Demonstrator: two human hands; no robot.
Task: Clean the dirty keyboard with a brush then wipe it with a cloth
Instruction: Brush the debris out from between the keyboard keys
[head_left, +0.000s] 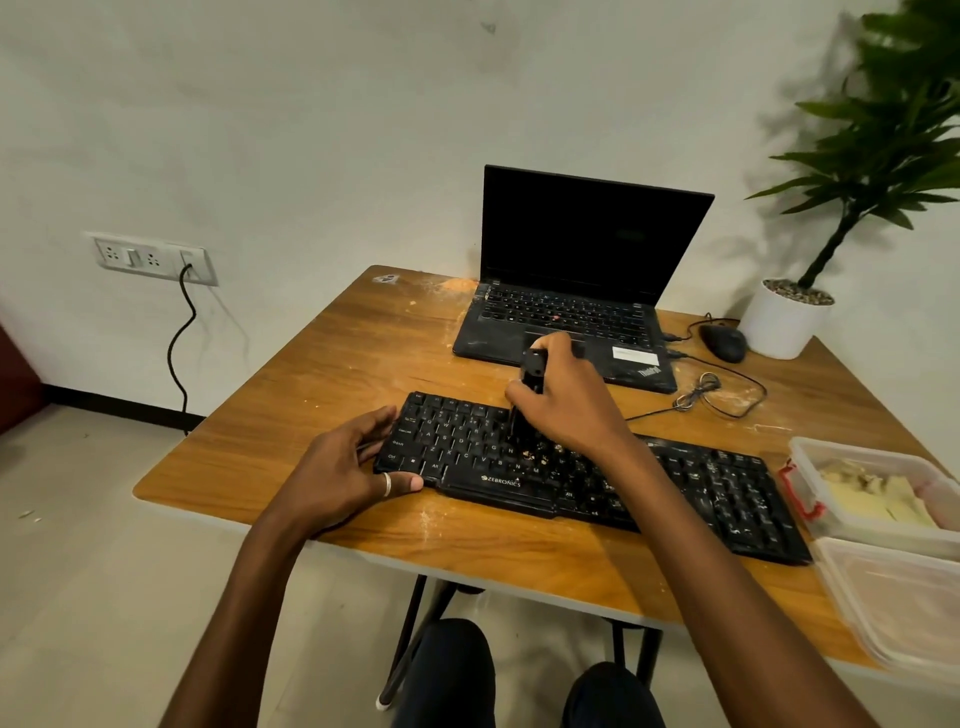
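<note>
The black Zebronics keyboard (462, 449) sits slightly askew on the wooden table (337, 353), with crumbs (540, 457) scattered around the middle keys. The right hand (569, 402) has its fingers wrapped round a black brush (533, 371), held upright with the tip down on the keys. The bristles are hard to make out, dark on dark. The left hand (340, 467) clamps the keyboard's left end, thumb on the front edge and fingers along the side. Behind the keyboard there's a dusty ThinkPad laptop (571, 317) and a mouse (723, 342), and just right of it are plastic containers (872, 488).
</note>
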